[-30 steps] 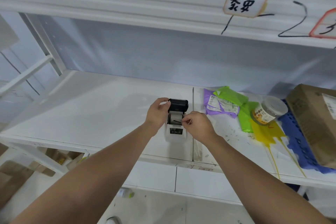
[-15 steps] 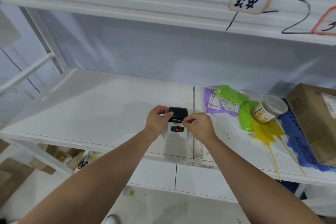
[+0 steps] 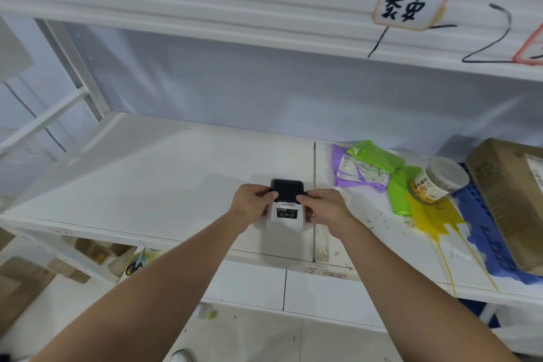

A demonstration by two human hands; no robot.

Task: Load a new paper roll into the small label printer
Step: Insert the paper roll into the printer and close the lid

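Closing the lid: the label printer sits on the shelf between both hands. The left hand and right hand clasp its sides, thumbs on the dark lid, which lies down. No paper roll is visible. Judged next: firm downward pressure to latch, then a feed check.

One head-worn view — looking forward and down, near the shelf.
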